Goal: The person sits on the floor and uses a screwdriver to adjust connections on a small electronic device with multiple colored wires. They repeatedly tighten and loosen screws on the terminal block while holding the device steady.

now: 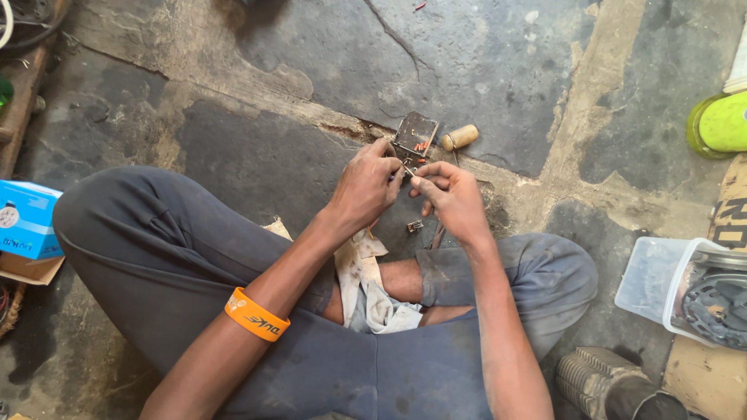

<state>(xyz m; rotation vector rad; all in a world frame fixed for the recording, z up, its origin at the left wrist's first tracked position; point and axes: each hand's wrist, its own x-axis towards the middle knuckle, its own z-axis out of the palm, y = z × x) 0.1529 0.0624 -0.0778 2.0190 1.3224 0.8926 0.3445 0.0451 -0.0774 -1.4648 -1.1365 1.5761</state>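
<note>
Floor-level repair workshop. We sat cross-legged on a cracked, grimy stone floor (482, 54); around us lay a small metal part (415, 225), a dirty rag (366, 280), a ribbed metal cylinder (603, 381) and a plastic tub (661, 284) of parts.

— What packaging is in view?
— A blue rectangular carton (28, 219) with a round white picture on its side sits at the left edge, on an opened brown cardboard flap (29, 270).
— Anything on the right?
— A brown cardboard piece with dark print (730, 214) lies at the right edge.
</note>
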